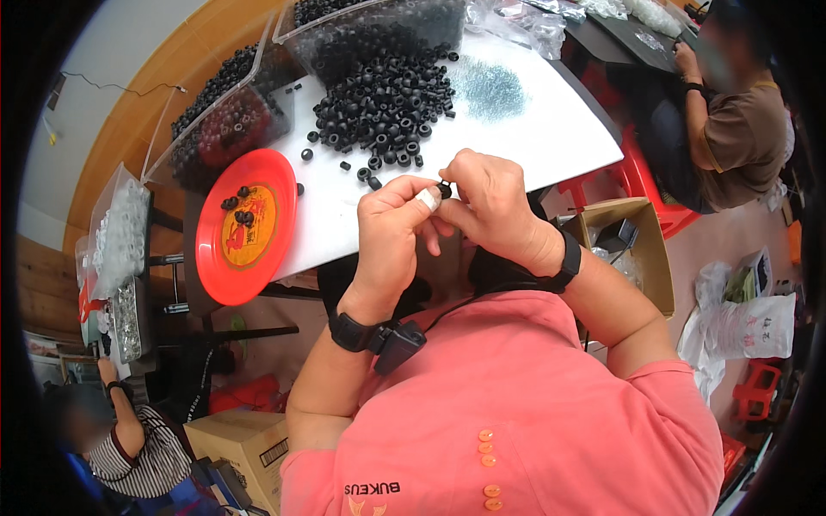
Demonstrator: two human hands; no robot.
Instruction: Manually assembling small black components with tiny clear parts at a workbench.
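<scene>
My left hand (391,228) and my right hand (499,202) meet above the near edge of the white tabletop. Between their fingertips they pinch a small black plastic piece (444,189), mostly covered by the fingers. White tape wraps my left thumb. Just beyond lies a heap of small black round hollow plastic pieces (383,103), with several strays near my left hand. A red plate (284,185) with an orange middle rests to the left, carrying several joined black pieces (244,218).
Clear plastic bins (374,26) of black pieces stand behind the heap and at the left. A small silvery scatter (492,89) lies at the back right. An open cardboard box (654,258) is by my right forearm. Two other people sit at tables, far right and lower left.
</scene>
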